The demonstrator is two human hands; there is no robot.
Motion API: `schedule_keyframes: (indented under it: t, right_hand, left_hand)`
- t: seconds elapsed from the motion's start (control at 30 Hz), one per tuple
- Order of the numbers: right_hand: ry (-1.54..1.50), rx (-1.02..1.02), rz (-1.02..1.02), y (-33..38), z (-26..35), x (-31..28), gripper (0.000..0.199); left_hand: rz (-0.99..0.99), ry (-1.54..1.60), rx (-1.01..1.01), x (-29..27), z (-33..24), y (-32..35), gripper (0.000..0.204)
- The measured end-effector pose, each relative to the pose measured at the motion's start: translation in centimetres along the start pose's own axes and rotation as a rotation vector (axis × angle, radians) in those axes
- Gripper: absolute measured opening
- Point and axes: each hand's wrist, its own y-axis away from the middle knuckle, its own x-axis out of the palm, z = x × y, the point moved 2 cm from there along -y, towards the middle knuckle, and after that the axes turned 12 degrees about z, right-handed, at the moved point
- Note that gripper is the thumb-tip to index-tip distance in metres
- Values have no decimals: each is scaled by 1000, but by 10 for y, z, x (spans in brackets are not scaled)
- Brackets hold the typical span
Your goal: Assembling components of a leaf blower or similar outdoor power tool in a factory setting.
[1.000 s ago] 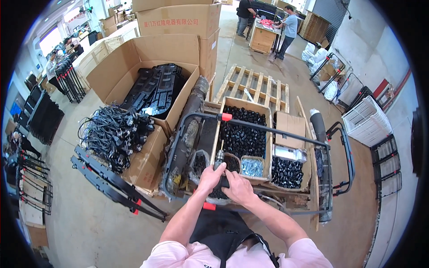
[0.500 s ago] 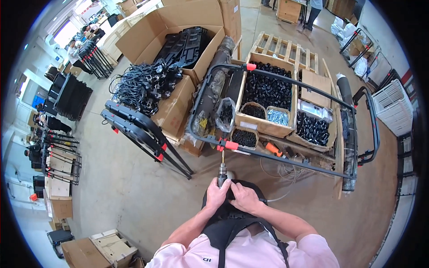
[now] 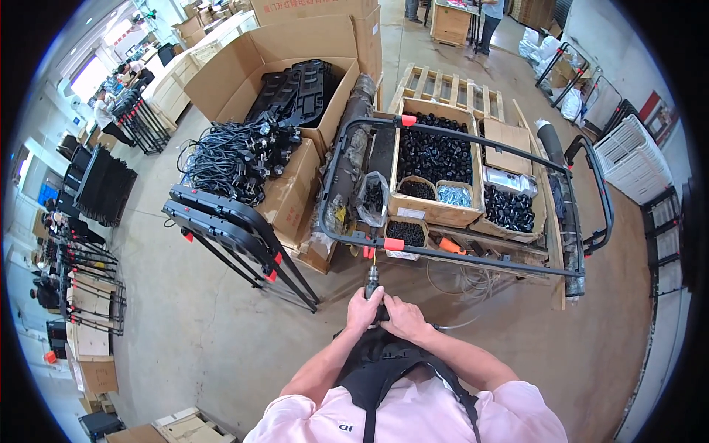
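Observation:
Both my hands are closed around a drill (image 3: 372, 278) with a metal chuck, which points away from me. My left hand (image 3: 362, 310) wraps its front body, with the thumb along it. Beside it, my right hand (image 3: 404, 319) grips it farther back; the handle is mostly hidden by my hands. The slim bit reaches up to the near rail of a black tubular frame (image 3: 480, 264), just by a red sleeve (image 3: 394, 244) and small red parts (image 3: 368, 252) below the rail. Whether the tip touches the rail I cannot tell.
Under the frame stand a wooden crate of black parts (image 3: 434, 151), a tub of silvery screws (image 3: 453, 195) and a tub of black screws (image 3: 405, 233). Folded black frames (image 3: 221, 214) lean at left, by a carton heaped with cables (image 3: 236, 159). A thin hose (image 3: 458, 325) trails right.
The view has shifted, so the frame and boxes sit slightly differently. Both hands stay closed on the drill, its bit still at the near rail.

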Motion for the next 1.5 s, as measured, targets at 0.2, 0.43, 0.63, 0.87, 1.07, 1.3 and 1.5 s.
schedule_keyframes:
  t: [0.2, 0.43, 0.63, 0.87, 1.07, 1.3, 1.5]
  right_hand:
    - [-20, 43, -9, 0, 13, -4, 78]
    - [-15, 80, -8, -4, 13, 3, 79]
    - [-4, 93, 10, -7, 12, 1, 79]
    - [-28, 98, -21, -13, 12, 4, 85]
    - [-43, 91, -52, -16, 8, 5, 85]
    - [-59, 61, -96, -19, 7, 0, 82]
    - [-55, 61, -105, -21, 2, 0, 71]
  left_hand:
    - [57, -48, 42, -10, 0, -5, 46]
    - [102, -148, 66, -14, 4, -12, 48]
    - [122, -97, 41, -16, -3, -12, 50]
    - [134, -120, 28, -19, -7, -17, 53]
    - [136, -189, -1, -19, -15, -21, 56]
    - [124, -229, -24, -18, -15, -27, 60]
    - [126, -253, -15, -16, -19, -31, 61]
